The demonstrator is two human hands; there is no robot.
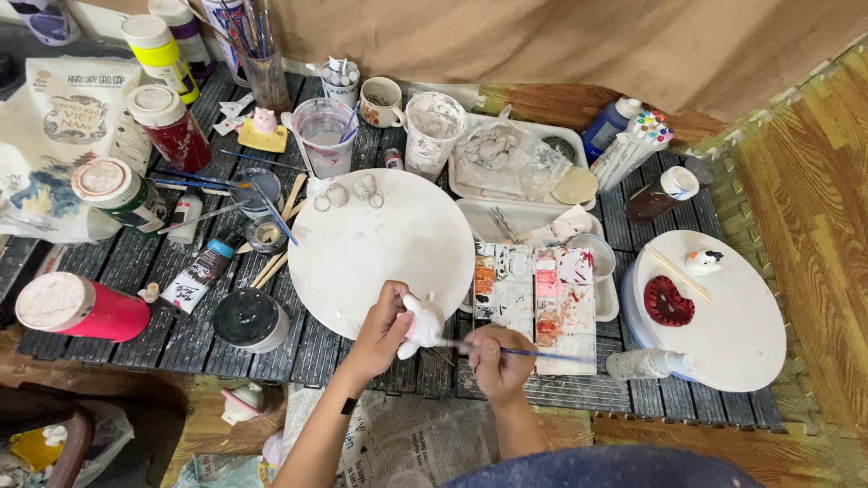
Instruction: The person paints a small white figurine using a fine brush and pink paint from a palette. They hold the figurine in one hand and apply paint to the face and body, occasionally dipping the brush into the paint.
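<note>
There, at the near edge of the round white board, the left hand was clasped around a small white figurine. Just right of the board, the right hand pinched a thin blue-handled brush, its tip touching the figurine. A paint-smeared palette lay right of the board.

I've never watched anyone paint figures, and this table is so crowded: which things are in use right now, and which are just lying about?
In use:
left hand holding the small white figure
right hand holding the thin brush
paint palette beside them

Lying about:
pink jar
black-lidded jar
red heart piece
round white board
</note>
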